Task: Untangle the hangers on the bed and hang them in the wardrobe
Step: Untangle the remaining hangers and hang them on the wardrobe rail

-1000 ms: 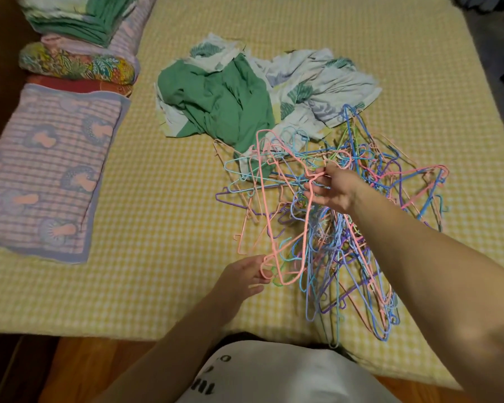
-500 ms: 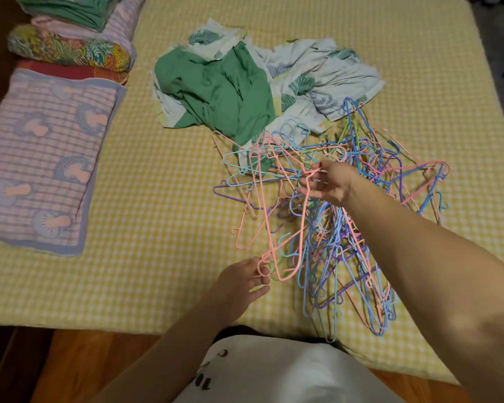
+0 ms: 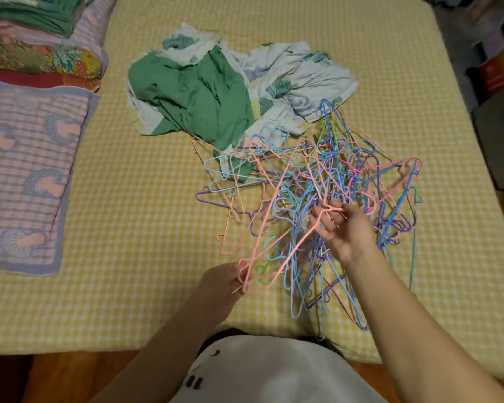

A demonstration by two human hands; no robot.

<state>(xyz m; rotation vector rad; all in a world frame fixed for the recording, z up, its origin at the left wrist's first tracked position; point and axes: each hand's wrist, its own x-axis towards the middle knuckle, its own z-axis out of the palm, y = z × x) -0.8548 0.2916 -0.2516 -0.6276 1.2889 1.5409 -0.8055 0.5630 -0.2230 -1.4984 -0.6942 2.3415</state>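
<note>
Thin, smooth hangers (image 3: 317, 205) in pastel coating, faintly glossy, likely plastic over wire. Beneath them, matt woven yellow-checked bed (image 3: 146, 158) cover, slightly nubby. Beyond the hangers, soft crumpled green and printed cloth (image 3: 204, 91). Left of the hangers, matt terry-like striped pillow (image 3: 26, 170). Below the bed edge, polished wooden floor (image 3: 79, 370).

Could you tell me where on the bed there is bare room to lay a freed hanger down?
The bare bedsheet between the striped pillow and the hanger tangle is free, as is the far strip beyond the crumpled cloth. Around the tangle, where both hands work, it is crowded.
</note>
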